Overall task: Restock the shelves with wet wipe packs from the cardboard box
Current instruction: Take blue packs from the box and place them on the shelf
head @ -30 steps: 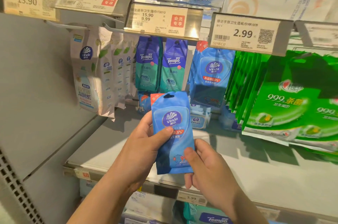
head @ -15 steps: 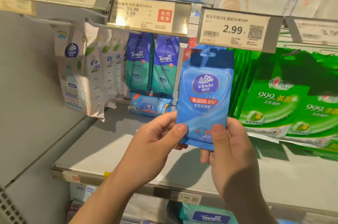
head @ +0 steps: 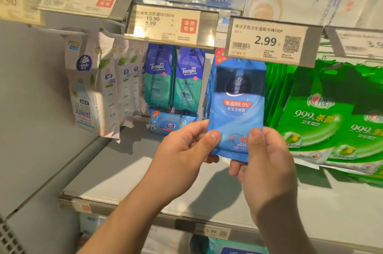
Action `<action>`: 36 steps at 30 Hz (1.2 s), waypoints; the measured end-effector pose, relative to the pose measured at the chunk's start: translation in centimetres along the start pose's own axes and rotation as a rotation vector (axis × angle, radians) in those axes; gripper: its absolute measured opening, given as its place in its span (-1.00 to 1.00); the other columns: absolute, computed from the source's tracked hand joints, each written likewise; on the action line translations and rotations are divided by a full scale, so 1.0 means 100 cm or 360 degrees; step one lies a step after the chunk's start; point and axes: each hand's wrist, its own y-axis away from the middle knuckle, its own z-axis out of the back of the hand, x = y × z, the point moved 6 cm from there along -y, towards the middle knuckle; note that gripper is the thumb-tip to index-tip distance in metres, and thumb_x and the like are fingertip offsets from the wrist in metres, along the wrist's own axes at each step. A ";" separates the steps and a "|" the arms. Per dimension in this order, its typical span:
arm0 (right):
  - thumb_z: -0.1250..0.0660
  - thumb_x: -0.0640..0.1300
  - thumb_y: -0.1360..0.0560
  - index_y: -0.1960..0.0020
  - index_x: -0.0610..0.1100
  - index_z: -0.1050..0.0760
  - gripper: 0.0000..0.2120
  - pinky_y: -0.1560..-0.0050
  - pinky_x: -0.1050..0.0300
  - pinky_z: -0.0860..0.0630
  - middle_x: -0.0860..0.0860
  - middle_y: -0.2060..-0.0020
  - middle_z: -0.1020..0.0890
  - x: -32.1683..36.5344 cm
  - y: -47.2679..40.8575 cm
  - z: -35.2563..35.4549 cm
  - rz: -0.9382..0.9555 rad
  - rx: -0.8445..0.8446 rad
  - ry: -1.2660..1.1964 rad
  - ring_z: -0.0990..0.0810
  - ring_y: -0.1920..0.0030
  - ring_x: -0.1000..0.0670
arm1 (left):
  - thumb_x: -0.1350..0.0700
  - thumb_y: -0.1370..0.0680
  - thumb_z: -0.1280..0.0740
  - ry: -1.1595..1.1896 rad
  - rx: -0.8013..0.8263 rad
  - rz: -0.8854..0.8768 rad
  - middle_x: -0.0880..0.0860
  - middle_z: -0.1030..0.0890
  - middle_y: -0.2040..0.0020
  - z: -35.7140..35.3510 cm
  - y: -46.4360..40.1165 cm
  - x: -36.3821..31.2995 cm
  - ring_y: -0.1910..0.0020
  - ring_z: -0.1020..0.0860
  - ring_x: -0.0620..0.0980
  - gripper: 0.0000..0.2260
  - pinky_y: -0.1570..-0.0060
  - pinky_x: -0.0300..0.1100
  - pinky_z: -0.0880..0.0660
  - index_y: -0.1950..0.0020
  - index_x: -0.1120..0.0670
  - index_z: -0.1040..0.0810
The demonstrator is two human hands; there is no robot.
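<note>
1. There is a single view, from a camera worn on the person's head; no second view shares the scene.
2. It faces forward and slightly down into a shop shelf bay, with both forearms entering from the bottom edge.
3. The left hand [head: 182, 150] and right hand [head: 267, 162] sit just below the middle of the frame, close to the lens.
4. The blue wipe pack [head: 236, 114] they hold up between them reaches the 2.99 price tag [head: 267, 42] above the hands.
5. The grey shelf board [head: 116, 172] lies below and behind the hands.
6. The wide angle bends the shelf edges; the left margin is blurred.
</note>
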 end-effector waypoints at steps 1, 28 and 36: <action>-0.12 0.19 -0.56 0.11 0.03 -0.52 -0.69 0.28 -0.10 -0.46 -0.14 0.46 -0.57 -0.004 -0.001 -0.001 -0.0033 0.0002 0.0008 -0.50 0.47 -0.10 | 0.04 -0.58 -0.28 0.0009 -0.0003 0.0031 0.03 -0.71 0.04 0.000 0.000 0.004 0.22 -0.58 -0.12 -0.76 0.17 -0.29 -0.54 -0.18 0.04 -0.64; -0.12 -0.01 -0.70 -0.05 -0.09 -0.52 -0.76 0.46 0.13 -0.45 -0.13 0.31 -0.66 -0.015 0.003 -0.005 -0.0059 -0.0061 -0.0191 -0.55 0.44 -0.09 | -0.04 -0.58 -0.27 -0.0181 -0.0132 -0.0008 0.08 -0.63 0.17 -0.001 -0.004 0.013 0.27 -0.49 -0.02 -0.80 0.18 -0.22 -0.50 -0.04 -0.05 -0.67; -0.15 0.01 -0.68 -0.01 -0.17 -0.48 -0.73 0.48 0.08 -0.35 -0.16 0.41 -0.53 -0.041 0.005 -0.026 -0.0332 0.0030 -0.0536 -0.50 0.50 -0.14 | 0.02 -0.62 -0.31 -0.0270 -0.0304 0.0102 0.00 -0.65 0.23 0.006 -0.015 0.021 0.30 -0.55 -0.11 -0.84 0.16 -0.14 -0.55 -0.03 -0.01 -0.68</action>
